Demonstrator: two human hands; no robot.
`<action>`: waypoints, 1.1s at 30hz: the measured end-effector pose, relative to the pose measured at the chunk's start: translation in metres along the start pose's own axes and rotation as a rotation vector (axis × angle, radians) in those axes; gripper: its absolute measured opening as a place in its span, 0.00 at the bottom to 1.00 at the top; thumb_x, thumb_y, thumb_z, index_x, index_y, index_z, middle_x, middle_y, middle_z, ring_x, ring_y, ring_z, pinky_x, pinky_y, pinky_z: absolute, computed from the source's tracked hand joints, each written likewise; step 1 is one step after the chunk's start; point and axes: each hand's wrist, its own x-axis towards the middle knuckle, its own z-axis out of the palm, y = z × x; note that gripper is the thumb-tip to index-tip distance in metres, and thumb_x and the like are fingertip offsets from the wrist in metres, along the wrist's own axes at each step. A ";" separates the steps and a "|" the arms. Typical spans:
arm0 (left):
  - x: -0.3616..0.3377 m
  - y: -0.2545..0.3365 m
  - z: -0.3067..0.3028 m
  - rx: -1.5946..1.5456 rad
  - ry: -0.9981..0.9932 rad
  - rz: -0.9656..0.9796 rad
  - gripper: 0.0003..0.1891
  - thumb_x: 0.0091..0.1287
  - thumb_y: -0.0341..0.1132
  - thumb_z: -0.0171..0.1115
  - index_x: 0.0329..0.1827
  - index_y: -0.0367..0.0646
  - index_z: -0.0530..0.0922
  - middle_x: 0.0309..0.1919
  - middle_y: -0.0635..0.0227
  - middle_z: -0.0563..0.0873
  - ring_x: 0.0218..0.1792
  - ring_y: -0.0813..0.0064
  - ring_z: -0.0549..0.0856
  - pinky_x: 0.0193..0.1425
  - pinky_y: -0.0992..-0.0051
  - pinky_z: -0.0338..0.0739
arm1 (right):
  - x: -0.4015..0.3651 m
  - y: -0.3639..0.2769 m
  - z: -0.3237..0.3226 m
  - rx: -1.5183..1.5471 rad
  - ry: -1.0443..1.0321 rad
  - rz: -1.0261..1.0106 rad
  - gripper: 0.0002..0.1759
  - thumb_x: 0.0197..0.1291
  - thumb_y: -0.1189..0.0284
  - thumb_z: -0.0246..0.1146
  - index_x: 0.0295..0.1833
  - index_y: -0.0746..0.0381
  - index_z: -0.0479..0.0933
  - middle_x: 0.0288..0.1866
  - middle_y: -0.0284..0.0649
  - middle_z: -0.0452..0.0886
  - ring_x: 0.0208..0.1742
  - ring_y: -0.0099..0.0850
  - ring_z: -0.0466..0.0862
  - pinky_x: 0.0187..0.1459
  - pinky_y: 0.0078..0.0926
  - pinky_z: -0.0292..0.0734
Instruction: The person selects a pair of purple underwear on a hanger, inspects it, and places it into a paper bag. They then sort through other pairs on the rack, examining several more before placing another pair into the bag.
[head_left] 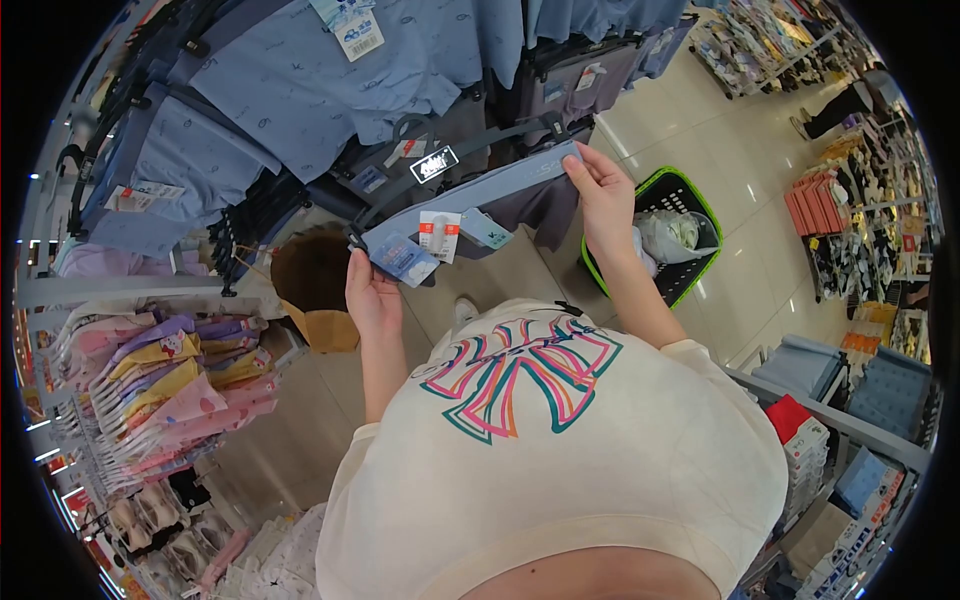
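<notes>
A blue-grey garment with a flat waistband [480, 190] hangs from a black clip hanger [500, 133] in front of my chest; its cut below the band is mostly out of sight. My right hand [603, 192] pinches the band's right end, thumb on the near face, close to the hanger's clip. At the lower left end, my left hand [376, 298] has its fingers closed on the garment's corner below the other clip. A white-and-red price tag [440, 236], a blue card tag [404, 258] and a pale green tag [487, 229] dangle from the band.
Blue printed clothes [290, 85] fill the rack ahead. A black basket with a green rim [712, 262] stands on the floor at right, holding a plastic bag. A brown bin [322, 325] stands left, near hanging children's clothes [165, 375]. A person's leg [838, 108] shows far right.
</notes>
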 end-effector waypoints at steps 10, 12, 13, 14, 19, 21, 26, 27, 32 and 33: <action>-0.011 0.005 0.007 0.209 0.054 0.114 0.09 0.68 0.34 0.52 0.46 0.38 0.74 0.37 0.71 0.81 0.36 0.82 0.80 0.40 0.80 0.75 | 0.002 0.000 0.009 0.138 -0.039 -0.055 0.16 0.59 0.76 0.61 0.51 0.72 0.73 0.41 0.37 0.80 0.41 0.19 0.77 0.46 0.14 0.69; -0.010 -0.001 0.007 0.286 0.070 0.098 0.09 0.68 0.34 0.53 0.44 0.40 0.75 0.32 0.75 0.78 0.30 0.87 0.76 0.33 0.84 0.70 | 0.002 0.001 0.011 0.149 -0.011 -0.096 0.15 0.58 0.76 0.61 0.50 0.71 0.73 0.40 0.36 0.80 0.40 0.19 0.77 0.46 0.14 0.69; -0.008 -0.007 0.001 0.324 0.058 0.070 0.08 0.68 0.35 0.53 0.43 0.40 0.75 0.29 0.78 0.77 0.26 0.89 0.72 0.30 0.85 0.67 | 0.003 0.001 0.013 0.153 0.000 -0.118 0.15 0.58 0.76 0.61 0.50 0.71 0.73 0.39 0.36 0.80 0.40 0.19 0.77 0.45 0.14 0.69; -0.008 -0.012 -0.004 0.361 0.048 0.043 0.08 0.68 0.35 0.54 0.42 0.41 0.76 0.26 0.80 0.75 0.23 0.91 0.69 0.27 0.87 0.63 | 0.002 0.000 0.013 0.157 0.009 -0.139 0.15 0.58 0.76 0.61 0.49 0.71 0.73 0.39 0.36 0.79 0.39 0.19 0.76 0.44 0.13 0.69; -0.014 -0.029 -0.009 0.424 0.074 -0.088 0.10 0.67 0.35 0.55 0.44 0.38 0.76 0.28 0.77 0.76 0.28 0.89 0.73 0.33 0.87 0.68 | -0.001 -0.005 0.014 0.037 0.007 -0.191 0.14 0.58 0.76 0.62 0.49 0.70 0.74 0.38 0.35 0.79 0.37 0.17 0.76 0.42 0.12 0.68; -0.016 -0.043 0.000 0.589 0.093 0.223 0.13 0.66 0.34 0.56 0.48 0.34 0.74 0.39 0.69 0.78 0.39 0.82 0.76 0.44 0.82 0.70 | -0.004 -0.008 0.015 0.005 -0.024 -0.200 0.14 0.57 0.77 0.62 0.48 0.70 0.74 0.37 0.35 0.79 0.36 0.16 0.75 0.40 0.11 0.68; -0.029 -0.014 0.067 1.142 -0.185 0.869 0.19 0.60 0.30 0.61 0.55 0.36 0.73 0.51 0.58 0.77 0.52 0.71 0.77 0.56 0.75 0.68 | -0.012 -0.003 0.018 -0.275 -0.223 -0.294 0.12 0.55 0.79 0.63 0.45 0.68 0.76 0.36 0.34 0.80 0.35 0.16 0.75 0.37 0.11 0.69; -0.031 -0.010 0.081 1.074 -0.268 0.794 0.18 0.59 0.30 0.62 0.54 0.37 0.74 0.50 0.59 0.78 0.51 0.70 0.77 0.55 0.75 0.69 | -0.014 -0.002 0.019 -0.320 -0.259 -0.302 0.11 0.54 0.79 0.63 0.44 0.68 0.77 0.36 0.34 0.80 0.36 0.16 0.76 0.37 0.12 0.70; -0.020 -0.017 0.115 0.758 -0.555 0.455 0.13 0.58 0.30 0.64 0.45 0.38 0.80 0.41 0.63 0.82 0.42 0.74 0.81 0.47 0.79 0.73 | -0.012 -0.006 0.022 -0.546 -0.415 -0.444 0.11 0.51 0.78 0.64 0.41 0.66 0.78 0.36 0.40 0.82 0.36 0.27 0.81 0.39 0.20 0.73; -0.022 -0.017 0.119 0.665 -0.508 0.355 0.10 0.58 0.28 0.63 0.43 0.37 0.80 0.38 0.64 0.82 0.39 0.78 0.81 0.42 0.82 0.74 | -0.014 -0.010 0.023 -0.558 -0.421 -0.432 0.11 0.50 0.78 0.64 0.42 0.65 0.78 0.35 0.41 0.82 0.36 0.28 0.82 0.40 0.20 0.73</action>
